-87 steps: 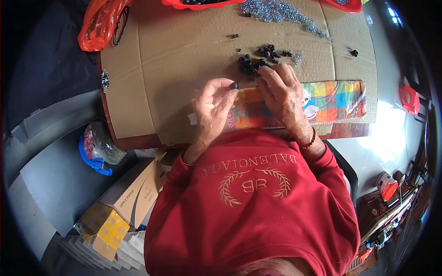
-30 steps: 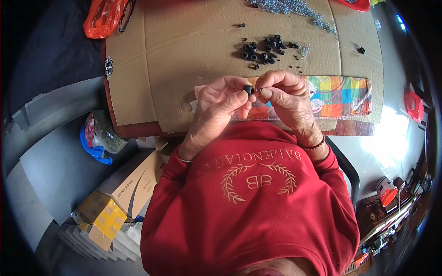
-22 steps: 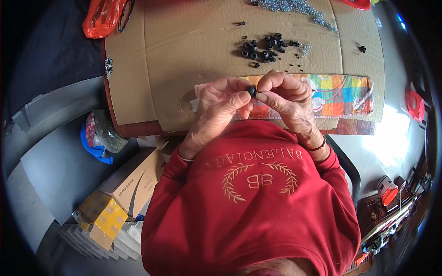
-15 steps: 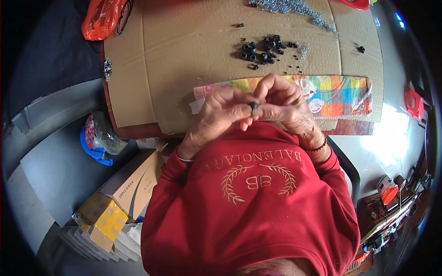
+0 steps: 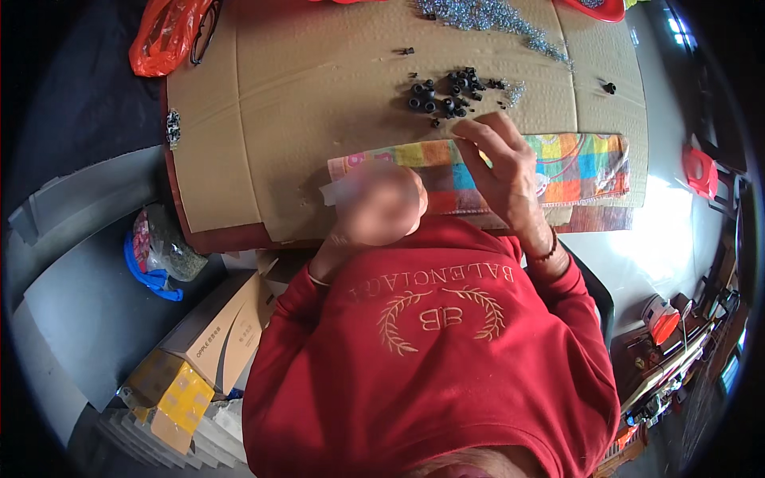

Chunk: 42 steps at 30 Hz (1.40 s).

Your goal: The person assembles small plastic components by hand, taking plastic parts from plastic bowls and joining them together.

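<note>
My left hand [image 5: 374, 211] is drawn in near my chest over the table's front edge. Its curled fingers look closed, but a blur covers most of them and hides whatever they hold. Above the checked cloth [image 5: 470, 179], my right hand [image 5: 504, 163] reaches forward with fingers stretched and thumb apart; nothing shows between them. Just beyond its fingertips lies a loose cluster of small black plastic parts [image 5: 430, 106], some ring-shaped and some like caps. A little pile of small clear or silvery pieces [image 5: 515, 93] borders the cluster on the right.
Cardboard [image 5: 295, 95] covers the table. A larger heap of shiny small pieces [image 5: 486, 20] lies at the back, near a red tray [image 5: 599, 9]. Single black parts [image 5: 610, 88] lie apart. An orange-red plastic bag [image 5: 167, 40] sits at the far left corner.
My hands, which were together around a small black part, have separated. The left has drawn back toward my chest; the right has moved out toward the black parts with its fingers spread.
</note>
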Available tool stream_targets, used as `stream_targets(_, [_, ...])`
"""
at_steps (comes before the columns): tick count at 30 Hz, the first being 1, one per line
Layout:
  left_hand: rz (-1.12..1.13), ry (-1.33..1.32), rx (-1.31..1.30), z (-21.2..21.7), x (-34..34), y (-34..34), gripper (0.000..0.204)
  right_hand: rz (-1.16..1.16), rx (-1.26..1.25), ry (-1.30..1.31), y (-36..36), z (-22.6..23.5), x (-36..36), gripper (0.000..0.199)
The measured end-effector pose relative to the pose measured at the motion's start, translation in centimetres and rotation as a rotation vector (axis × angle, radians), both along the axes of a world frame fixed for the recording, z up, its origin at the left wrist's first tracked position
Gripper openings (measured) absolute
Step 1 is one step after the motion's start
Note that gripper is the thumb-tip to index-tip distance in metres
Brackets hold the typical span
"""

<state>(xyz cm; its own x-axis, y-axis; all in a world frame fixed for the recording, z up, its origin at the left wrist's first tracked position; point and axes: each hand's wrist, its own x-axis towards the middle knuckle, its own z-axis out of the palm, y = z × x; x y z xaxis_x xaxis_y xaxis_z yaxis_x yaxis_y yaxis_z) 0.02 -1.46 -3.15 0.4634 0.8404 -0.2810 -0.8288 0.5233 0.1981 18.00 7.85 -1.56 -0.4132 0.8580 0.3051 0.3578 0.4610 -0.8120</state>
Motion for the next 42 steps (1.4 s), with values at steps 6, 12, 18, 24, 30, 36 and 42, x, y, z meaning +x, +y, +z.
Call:
stream_targets(6, [0.015, -0.058, 0.051, -0.8, -1.9, -0.9, 0.014, 0.245, 0.395, -0.399, 1.6, -1.3, -3.1, 0.023])
stream_targets(12, [0.037, 0.005, -0.011, -0.5, -3.0, -1.5, 0.017, 0.327, 0.402, -0.451, 1.5, -1.7, -4.5, 0.02])
stream_targets(18, [0.091, -0.088, 0.038, -1.1, -2.8, -1.1, 0.017, 0.296, -0.346, 0.096, 0.3, 0.0, -3.0, 0.011])
stream_targets(24, [0.142, 0.157, -0.015, 0.6, -1.9, -0.3, 0.015, 0.273, -0.905, 0.675, -2.1, -0.6, -2.2, 0.013])
stream_targets(30, [0.134, 0.255, 0.045, 1.3, -0.7, 0.5, 0.017, 0.191, -0.907, 0.805, -2.5, -0.6, -1.6, 0.01])
stream_targets(36, [0.139, 0.222, -0.01, 1.9, -0.1, 1.2, 0.017, 0.168, -0.806, 0.756, -2.2, -0.4, -0.9, 0.01])
stream_targets(42, [0.149, 0.27, -0.021, 2.5, 0.3, 1.4, 0.019, 0.211, -0.277, 0.509, -1.7, 1.2, -0.2, 0.014])
